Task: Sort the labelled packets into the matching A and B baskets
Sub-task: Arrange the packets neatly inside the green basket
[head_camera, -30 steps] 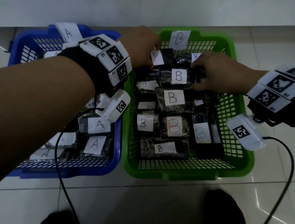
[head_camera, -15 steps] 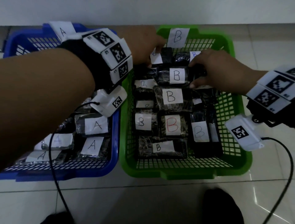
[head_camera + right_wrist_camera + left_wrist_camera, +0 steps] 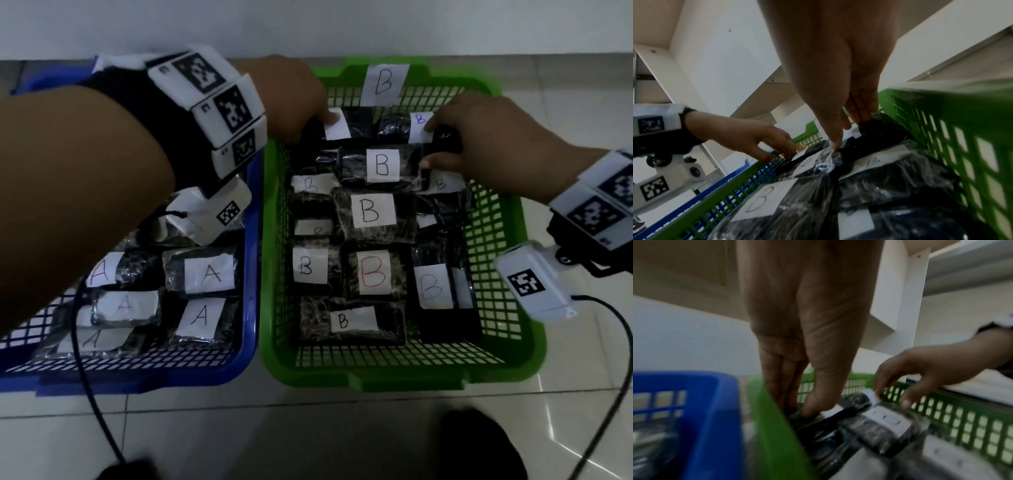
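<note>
The green basket [image 3: 376, 380] tagged B [image 3: 383, 84] holds several dark wrapped packets with B labels. At its back left my left hand [image 3: 322, 120] pinches one packet [image 3: 359, 123], thumb on its white label. In the left wrist view that hand [image 3: 797, 408] has its thumb in front of the packet [image 3: 849, 415] and its fingers behind it. At the back right my right hand [image 3: 426, 145] grips a dark packet [image 3: 445, 138] with a blue B label, and thumb and fingers [image 3: 846, 133] close on its wrap [image 3: 875, 129]. The blue basket [image 3: 253, 274] holds A packets [image 3: 209, 274].
Both baskets stand side by side on pale floor tiles [image 3: 308, 428] in front of a white wall. Black cables [image 3: 89, 377] trail from both wrist cameras. Dark shoes [image 3: 479, 442] show at the bottom edge. White shelving [image 3: 900, 305] rises behind the baskets.
Both hands stay at the back of the green basket. The left thumb has slid onto its packet's label, covering the letter. The right hand's fingers have curled tighter round the back-right packet.
</note>
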Demonstrator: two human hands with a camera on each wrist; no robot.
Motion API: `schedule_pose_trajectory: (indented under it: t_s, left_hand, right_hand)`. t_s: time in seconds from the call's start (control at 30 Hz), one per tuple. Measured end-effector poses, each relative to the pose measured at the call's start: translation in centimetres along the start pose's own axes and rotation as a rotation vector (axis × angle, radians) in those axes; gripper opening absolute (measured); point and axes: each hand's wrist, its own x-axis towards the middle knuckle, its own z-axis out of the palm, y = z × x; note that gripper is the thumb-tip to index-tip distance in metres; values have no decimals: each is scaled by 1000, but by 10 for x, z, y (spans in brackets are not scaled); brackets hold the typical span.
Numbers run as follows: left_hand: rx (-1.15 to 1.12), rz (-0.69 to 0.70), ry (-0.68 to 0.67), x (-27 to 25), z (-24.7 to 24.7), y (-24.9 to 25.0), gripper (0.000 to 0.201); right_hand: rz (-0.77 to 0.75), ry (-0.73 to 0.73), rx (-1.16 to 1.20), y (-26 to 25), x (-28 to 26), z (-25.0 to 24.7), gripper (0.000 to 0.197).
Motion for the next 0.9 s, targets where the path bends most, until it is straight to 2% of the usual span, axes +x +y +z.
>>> schedule_pose_trajectory:
  t_s: [0.07,0.2,0.27,0.37,0.53,0.7,0.8,0.9]
  left_hand:
    - [-39,-16,-37,-2,-6,6,46]
    - [-162,-49,-102,-10,-5,25,84]
    - [-143,-27,-88,-12,4,33,91]
    - [-92,-51,-43,-12,10,40,91]
    - [-55,-65,-33,-12,8,49,86]
    - [-42,-102,-62,-12,4,56,77]
    - [-72,-182,-92,-10,10,64,82]
    - [-84,-218,-64,-9,14,69,83]
  right_hand:
    - [8,12,-6,-1,2,3,50]
    - [-9,44,27,2,3,7,48]
    - [-15,85,58,7,4,7,41]
    - [-11,131,35,13,12,5,39]
    - [-6,25,-68,12,32,0,37]
    - [28,126,-44,8,34,2,17]
    - [16,101,-32,9,30,4,12]
    - [4,103,-29,10,27,7,26]
